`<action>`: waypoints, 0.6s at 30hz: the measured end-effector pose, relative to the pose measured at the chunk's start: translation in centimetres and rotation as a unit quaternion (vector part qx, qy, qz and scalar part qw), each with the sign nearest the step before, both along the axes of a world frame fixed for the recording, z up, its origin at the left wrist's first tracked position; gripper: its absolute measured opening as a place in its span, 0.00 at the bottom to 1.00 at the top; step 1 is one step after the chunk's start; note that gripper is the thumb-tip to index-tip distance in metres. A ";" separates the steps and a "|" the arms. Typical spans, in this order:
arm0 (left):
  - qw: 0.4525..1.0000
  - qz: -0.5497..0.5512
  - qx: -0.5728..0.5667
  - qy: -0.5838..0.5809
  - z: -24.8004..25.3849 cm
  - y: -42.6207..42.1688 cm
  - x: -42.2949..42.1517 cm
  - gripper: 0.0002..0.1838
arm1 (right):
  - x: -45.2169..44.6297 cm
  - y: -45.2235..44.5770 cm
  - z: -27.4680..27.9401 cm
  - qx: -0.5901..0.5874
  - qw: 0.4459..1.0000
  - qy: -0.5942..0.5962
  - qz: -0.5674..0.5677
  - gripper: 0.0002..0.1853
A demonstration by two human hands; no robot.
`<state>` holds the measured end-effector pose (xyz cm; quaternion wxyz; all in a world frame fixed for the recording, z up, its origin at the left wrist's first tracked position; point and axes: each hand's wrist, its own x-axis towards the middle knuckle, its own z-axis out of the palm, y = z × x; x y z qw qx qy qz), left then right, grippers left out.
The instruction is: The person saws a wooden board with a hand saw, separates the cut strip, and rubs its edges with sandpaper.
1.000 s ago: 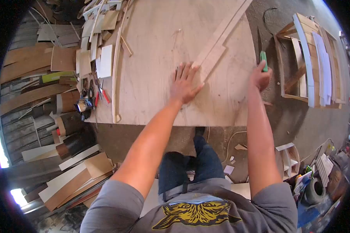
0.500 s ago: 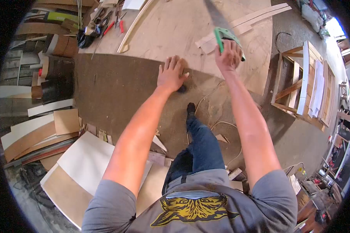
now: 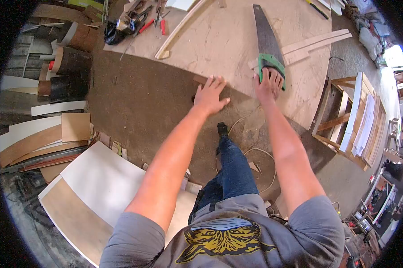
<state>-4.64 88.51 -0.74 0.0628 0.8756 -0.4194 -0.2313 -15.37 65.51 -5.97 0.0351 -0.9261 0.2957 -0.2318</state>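
My right hand (image 3: 268,85) has its fingers over the green handle of a handsaw (image 3: 267,38). The blade points away from me over the plywood tabletop (image 3: 224,38). Under and beside the handle end run narrow wooden strips (image 3: 315,46). My left hand (image 3: 210,95) is spread at the near edge of the tabletop, with nothing in it. Its fingertips are by the edge; whether they press on it I cannot tell.
Pliers (image 3: 160,22) and other hand tools sit at the table's back left, beside a long pale strip (image 3: 181,29). A wooden frame (image 3: 340,118) stands on the right. White boards (image 3: 105,178) lean at lower left. A cord (image 3: 273,163) crosses the floor.
The handsaw and my right hand have come nearer to me, and the blade now shows more fully over the tabletop. My left hand stays spread by the edge. The whole view has shifted.
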 end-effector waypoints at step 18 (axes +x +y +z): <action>0.983 -0.116 -0.145 -0.005 0.4 -3.5 9.5 0.20 | 0.6 0.4 0.9 0.069 0.994 0.084 -0.030 0.24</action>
